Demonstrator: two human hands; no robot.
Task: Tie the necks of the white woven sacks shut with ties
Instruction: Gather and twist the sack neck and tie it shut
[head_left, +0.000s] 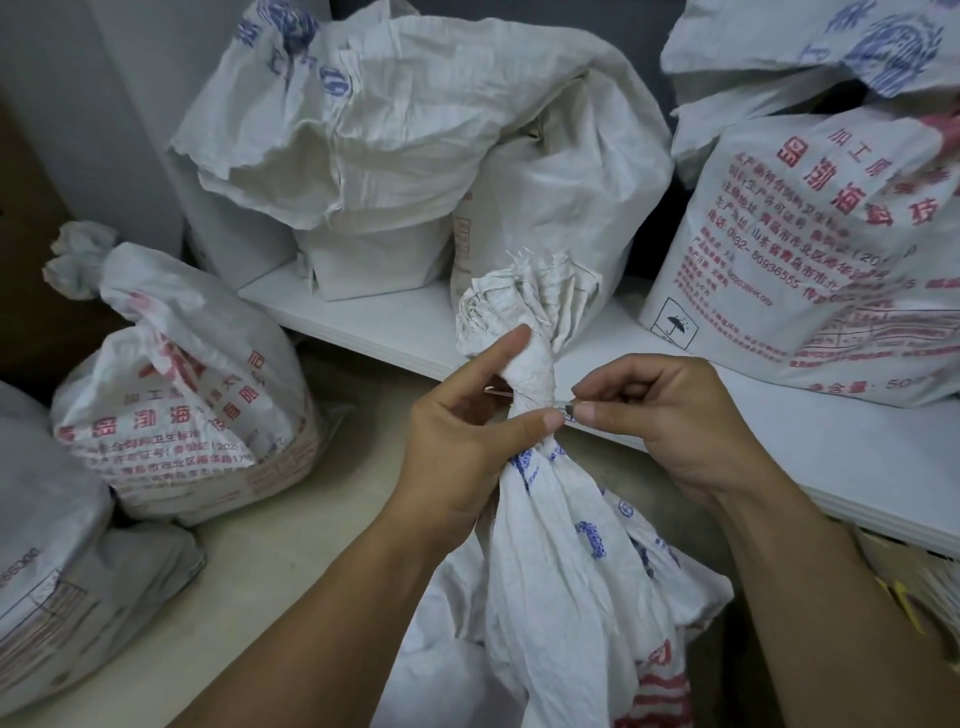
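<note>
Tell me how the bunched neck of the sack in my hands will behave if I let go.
The neck would likely spring open: its stiff creased pleats fan out above the left hand. It probably flops sideways too, since the sack below hangs in soft folds. The thin tie that the right hand pinches may slip.

Right of the fingers (540, 422), on the shelved sack (810, 249), we read red print: "加工原", the large characters "渤海", the number "80836555" and, lower down, "含量: 50". A boxed black umbrella symbol (675, 325) stands at that sack's lower left corner. Left of the fingers, on the tied floor sack (197, 415), we read "加工原", "渤海", "(202" and "青岛市市北区" in red. Farther left, the grey sack (52, 571) carries blurred digits that we read as "66000". Below the fingers, the blue print on the held sack (561, 545) is illegible.
</note>
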